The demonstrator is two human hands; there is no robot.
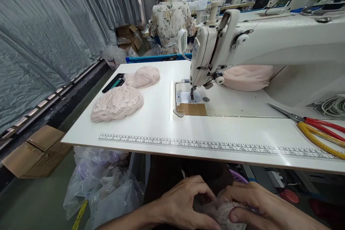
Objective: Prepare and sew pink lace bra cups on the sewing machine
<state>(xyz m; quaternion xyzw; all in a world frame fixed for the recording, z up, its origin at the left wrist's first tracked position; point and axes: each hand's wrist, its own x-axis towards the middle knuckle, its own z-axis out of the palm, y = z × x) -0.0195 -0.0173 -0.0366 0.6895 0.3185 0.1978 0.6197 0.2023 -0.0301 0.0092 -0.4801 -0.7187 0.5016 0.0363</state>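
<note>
Below the table's front edge, a piece of pale lace fabric [228, 212] with a sheer part is between my hands. My right hand [256, 199] is closed on it, the thumb pressing over the lace. Curled around the fabric's left side is my left hand [185, 199], thumb low and fingers above; its exact grip is partly hidden. On the tabletop to the left lie two pale pink lace cups, a nearer one [117, 103] and a farther one [144, 77]. The white sewing machine [205, 55] stands at the centre right, its needle over the metal plate.
Scissors [304, 119] with red and yellow handles lie at the right. A dark phone-like item [113, 83] rests by the cups. Pink fabric [248, 77] sits behind the machine head. Plastic bags [107, 183] and a cardboard box [36, 152] are on the floor. A person [172, 21] sits ahead.
</note>
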